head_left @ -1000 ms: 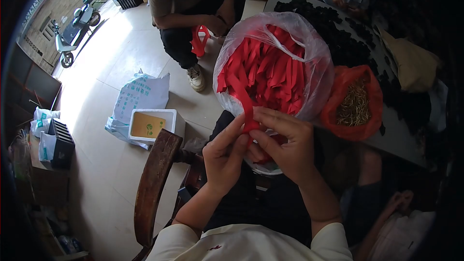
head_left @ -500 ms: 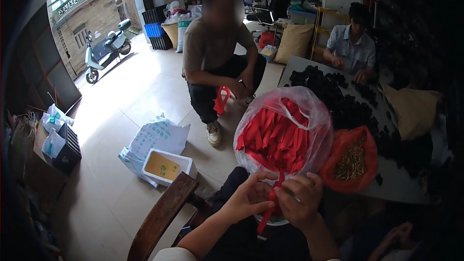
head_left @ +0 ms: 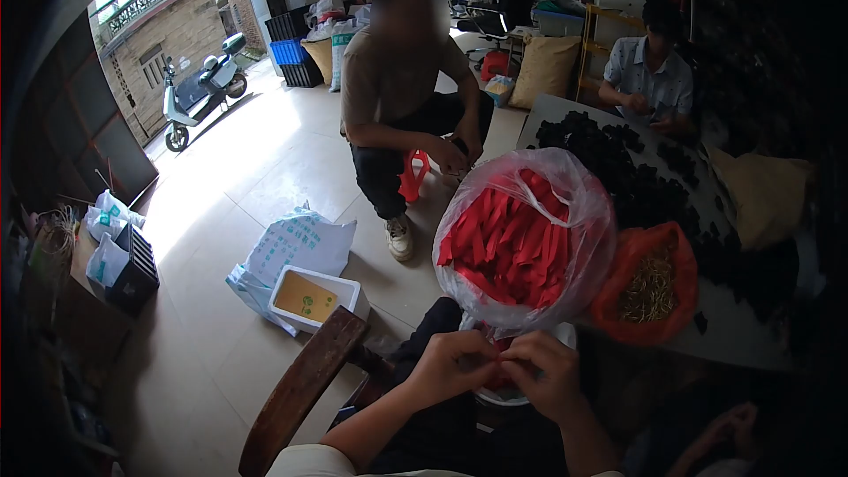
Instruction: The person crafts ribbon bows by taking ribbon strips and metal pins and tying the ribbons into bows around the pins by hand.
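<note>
Both my hands meet at the fingertips just in front of the big clear plastic bag (head_left: 574, 178). My left hand (head_left: 452, 367) is closed in a pinch, and so is my right hand (head_left: 546, 374). A small bit of red ribbon (head_left: 503, 346) shows between them; the fingers cover most of it. Under my hands stands a white bucket (head_left: 565, 336) with red material inside. Many red ribbon strips (head_left: 508, 243) fill the clear bag. To its right, an orange bag (head_left: 609, 296) holds thin gold-coloured metal pieces (head_left: 652, 287).
A person (head_left: 402, 79) squats ahead with a red strip; another person (head_left: 649, 75) sits at the table (head_left: 552, 110) behind black pieces (head_left: 601, 146). A wooden chair (head_left: 305, 389) and a white foam box (head_left: 349, 299) are at left. A scooter (head_left: 199, 93) stands outside.
My fingertips have come together over the ribbon, whose long dangling strip no longer shows. The seated person's hands have moved closer together. The whole view has shifted slightly.
</note>
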